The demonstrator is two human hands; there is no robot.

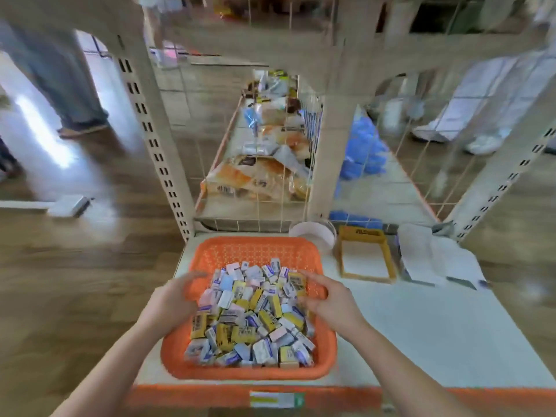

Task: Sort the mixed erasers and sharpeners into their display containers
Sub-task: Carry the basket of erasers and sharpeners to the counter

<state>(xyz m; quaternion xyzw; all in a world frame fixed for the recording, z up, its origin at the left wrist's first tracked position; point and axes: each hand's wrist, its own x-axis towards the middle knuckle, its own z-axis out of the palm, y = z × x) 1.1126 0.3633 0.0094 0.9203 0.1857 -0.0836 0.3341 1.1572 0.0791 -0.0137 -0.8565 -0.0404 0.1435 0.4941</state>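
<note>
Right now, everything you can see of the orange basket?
The orange plastic basket is rectangular with rounded corners, lattice walls, smooth rim. It sits flat on the white shelf near the front edge, holding a pile of small wrapped packets. The left hand is over its left rim, the right hand over the right rim; contact too blurred to tell.

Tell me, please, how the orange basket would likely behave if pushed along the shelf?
The orange basket would probably slide rather than tip: it is low and wide on the smooth shelf top. It likely feels heavyish, being piled with small packets. Its thin mesh walls may flex slightly.
</note>
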